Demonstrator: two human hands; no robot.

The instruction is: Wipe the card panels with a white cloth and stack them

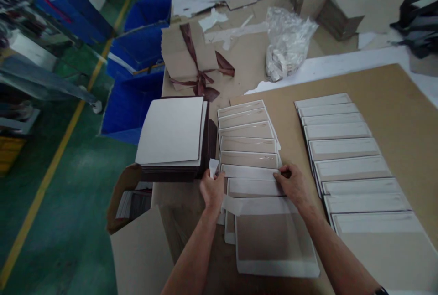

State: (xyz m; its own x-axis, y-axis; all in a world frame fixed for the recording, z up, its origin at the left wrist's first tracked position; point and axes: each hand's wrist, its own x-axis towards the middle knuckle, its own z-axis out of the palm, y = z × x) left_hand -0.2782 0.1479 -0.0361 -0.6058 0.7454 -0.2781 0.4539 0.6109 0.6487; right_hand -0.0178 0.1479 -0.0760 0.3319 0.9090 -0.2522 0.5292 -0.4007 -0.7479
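Note:
A column of overlapping flat panels [277, 235] lies before me, their exposed edges showing brown and white bands. A pale strip [251, 172] runs across one panel in the middle of the column. At its left end, my left hand [212, 190] is closed, with a small white paper piece [213, 166] sticking up from its fingers. My right hand [292, 184] has thumb and forefinger pinched at the strip's right end; the exact contact is partly hidden by the fingertips. Another loose pale strip [232, 204] lies over the lower panels, just right of my left wrist.
A second overlapping column of panels [356, 165] lies to the right. At left stands a stack of boards [171, 133], above an open carton [118, 194]. Farther back are a ribbon-tied package [178, 53], a clear plastic bag [287, 42] and blue bins [132, 103].

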